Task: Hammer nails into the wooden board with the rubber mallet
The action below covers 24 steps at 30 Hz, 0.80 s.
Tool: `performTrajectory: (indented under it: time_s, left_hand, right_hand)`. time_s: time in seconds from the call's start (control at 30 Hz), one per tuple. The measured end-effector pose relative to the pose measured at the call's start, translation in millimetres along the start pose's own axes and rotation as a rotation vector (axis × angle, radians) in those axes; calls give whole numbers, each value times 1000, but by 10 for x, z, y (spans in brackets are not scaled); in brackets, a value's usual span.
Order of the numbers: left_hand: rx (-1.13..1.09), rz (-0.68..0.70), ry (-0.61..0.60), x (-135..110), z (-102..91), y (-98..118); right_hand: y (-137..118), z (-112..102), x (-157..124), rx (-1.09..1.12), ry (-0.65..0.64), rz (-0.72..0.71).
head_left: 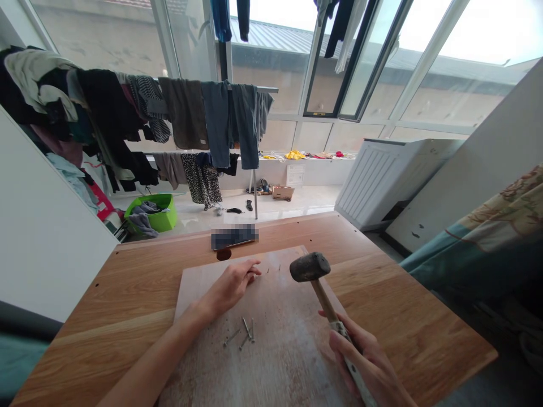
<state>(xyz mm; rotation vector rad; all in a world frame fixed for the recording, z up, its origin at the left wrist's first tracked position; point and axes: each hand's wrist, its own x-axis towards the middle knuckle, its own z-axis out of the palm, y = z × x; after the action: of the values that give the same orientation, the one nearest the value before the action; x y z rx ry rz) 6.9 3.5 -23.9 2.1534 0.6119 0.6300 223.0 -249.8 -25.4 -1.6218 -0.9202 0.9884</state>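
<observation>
My right hand [360, 350] is wrapped round the handle of a rubber mallet [310, 267] with a black head and a wooden shaft. The mallet head is raised over the right far part of a pale, worn board [280, 362]. My left hand [235, 282] lies at the board's far side, its fingers loosely bent and a little apart, with no object visible in them. Just right of its fingertips, two thin nails [279, 267] stand upright in the board. Several loose nails [245, 332] lie in a small pile nearer to me.
Under the board is a wooden table [403, 305]. A blurred dark flat object [235, 237] lies beyond the board, by a round dark hole [224, 254]. Past the table stand a laundry rack [267, 89], a green basket [163, 220] and a white ribbed cabinet [369, 175].
</observation>
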Motion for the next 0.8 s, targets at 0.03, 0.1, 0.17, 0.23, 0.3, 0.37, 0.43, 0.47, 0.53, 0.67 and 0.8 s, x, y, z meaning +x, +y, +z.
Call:
performTrajectory:
  time_s: [0.03,0.1,0.17,0.23,0.3,0.37,0.43,0.47,0.53,0.67,0.8]
  left_hand:
    - [23,14,-1,4,2,12]
    - [82,36,4,15,5,34]
    - [130,47,12,23,10,46]
    - [149,58,20,26,24,43]
    - [144,75,25,25,47,26]
    - [137,84,34,21,69,6]
    - [124,72,56,19,79,-9]
    - [108,62,67,19,78,-13]
    - [56,49,85,24,65,-13]
    - [7,34,119,41,37,-2]
    - [5,0,127,57,40,-3]
  right_hand:
    - [-2,2,-1,-7,7,0]
    - [-1,1,-1,-15,13,-1]
    - [10,-10,2,-16,4,-5]
    - [29,-30,8,-19,-20,-4]
    - [50,-53,16,-32,-52,-2]
    - [62,-72,22,-42,-71,1]
    - [60,-82,22,-47,-73,5]
    - [55,-84,21,-48,-73,8]
    - [39,-80,17,-49,-68,13]
    - [-25,-43,9,-51,-56,5]
    - [-207,88,32,0,-57,9]
